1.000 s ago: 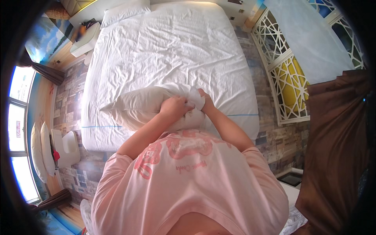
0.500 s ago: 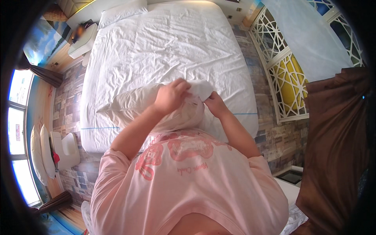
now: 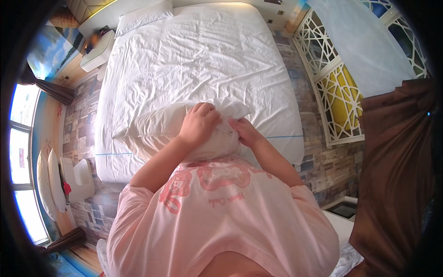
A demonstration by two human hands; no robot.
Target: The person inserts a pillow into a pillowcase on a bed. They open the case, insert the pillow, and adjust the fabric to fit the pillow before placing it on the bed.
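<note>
An off-white pillow [image 3: 157, 121] lies against my front at the near edge of the bed, its pointed corner to the left. White pillowcase cloth [image 3: 230, 107] is bunched around its right end. My left hand [image 3: 199, 122] presses down on top where pillow and cloth meet, with the fingers curled into the fabric. At the right end, my right hand [image 3: 245, 131] pinches the pillowcase, and a loose flap stands up beyond its fingers. How far the cloth reaches underneath is hidden.
A wrinkled white sheet [image 3: 198, 55] covers the bed, with another pillow [image 3: 145, 17] at its far left corner. Two pillows [image 3: 50, 184] lean by the left window near a white chair [image 3: 82, 180]. A white lattice screen [image 3: 341, 101] and brown curtain [image 3: 397, 171] stand to the right.
Both hands have come slightly nearer to me, the right one also a little leftward. The pillowcase cloth between them has bunched up, its flap now pointing right.
</note>
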